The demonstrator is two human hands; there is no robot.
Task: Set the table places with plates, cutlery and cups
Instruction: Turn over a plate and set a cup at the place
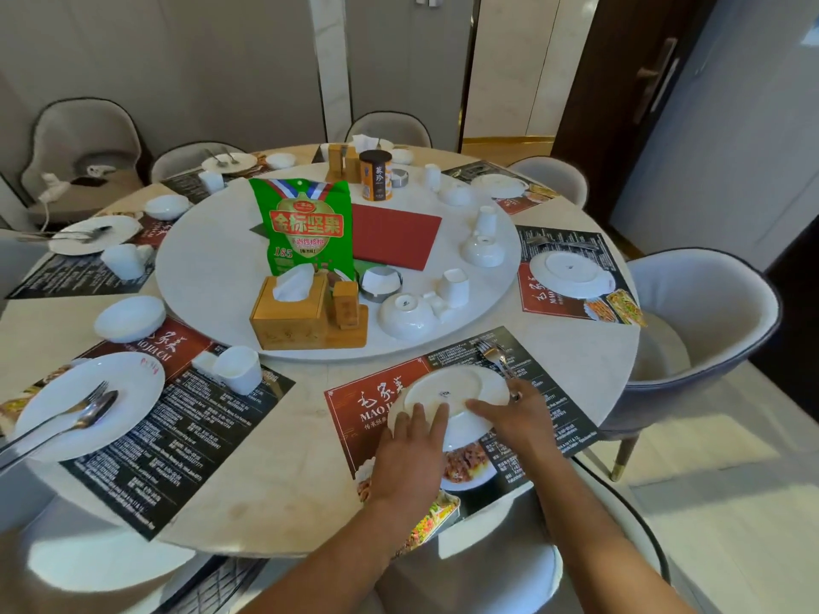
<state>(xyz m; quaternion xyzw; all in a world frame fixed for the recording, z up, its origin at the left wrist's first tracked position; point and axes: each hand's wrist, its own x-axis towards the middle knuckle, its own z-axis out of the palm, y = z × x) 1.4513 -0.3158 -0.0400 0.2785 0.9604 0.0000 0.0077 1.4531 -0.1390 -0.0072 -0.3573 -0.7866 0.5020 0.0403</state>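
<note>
Resting flat, both the left hand [414,440] and right hand [516,416] fingers are lying straight on the upturned plate [447,392], likely readying to flip it; fork [494,354] lying just beyond.

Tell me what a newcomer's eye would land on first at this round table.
The bright green snack bag standing at the middle of the white turntable grabs attention first, with a red folder lying flat just to its right. Next come the two hands at the near edge: the left hand and right hand both rest on an upside-down white plate on a restaurant placemat.
</note>
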